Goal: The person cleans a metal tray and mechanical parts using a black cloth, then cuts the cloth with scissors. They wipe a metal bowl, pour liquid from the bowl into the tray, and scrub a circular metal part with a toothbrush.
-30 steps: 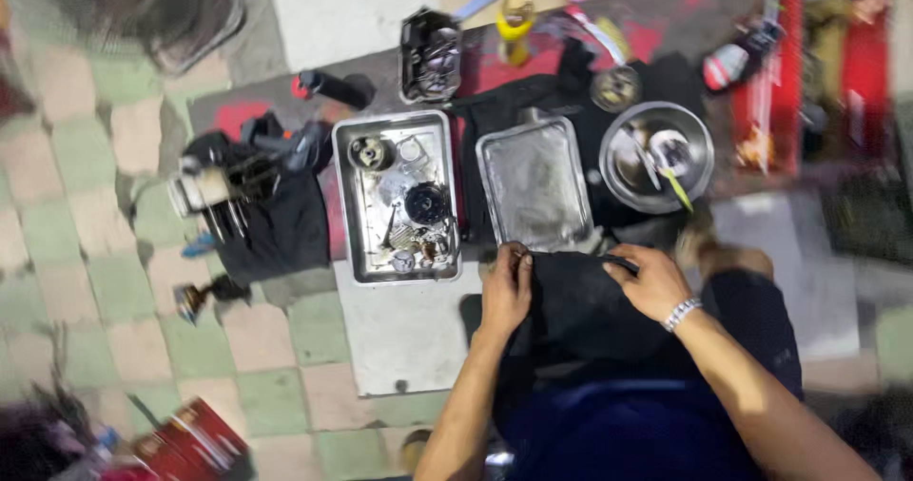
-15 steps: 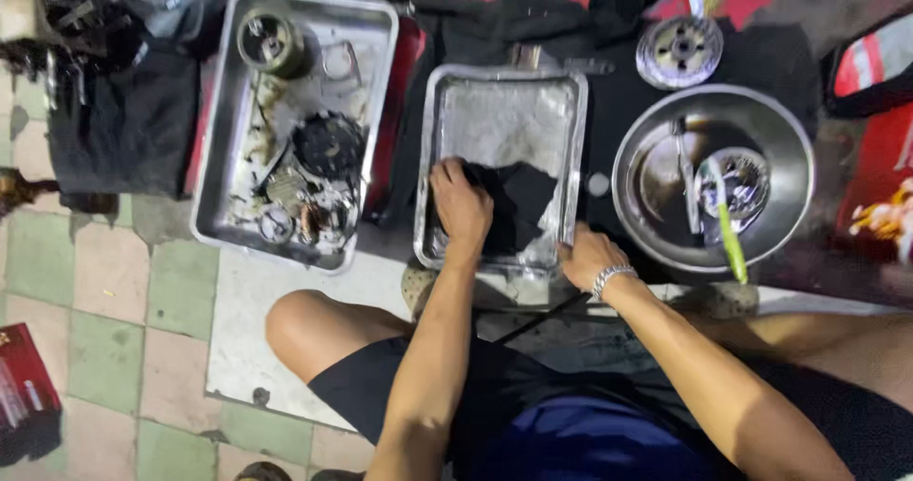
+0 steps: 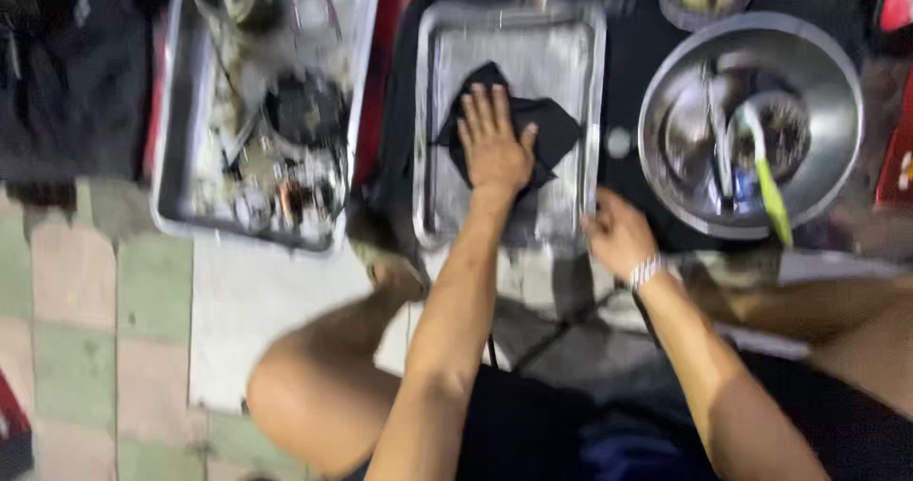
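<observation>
The left hand [image 3: 495, 148] pressed flat, fingers spread, on a soft, limp black cloth [image 3: 547, 125] in the shallow rectangular steel tray [image 3: 433, 129]; it would likely bunch easily. At five o'clock, the right hand [image 3: 618, 234] apparently gripped the rim.

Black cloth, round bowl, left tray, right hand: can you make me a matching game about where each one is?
Things:
1. black cloth
2. round metal bowl
3. tray of small metal parts
4. right hand

Places:
A. far left
B. at the middle tray's near right corner
C. under the left hand
D. far right, holding a green-handled tool

Pairs: 1-C, 2-D, 3-A, 4-B
</observation>
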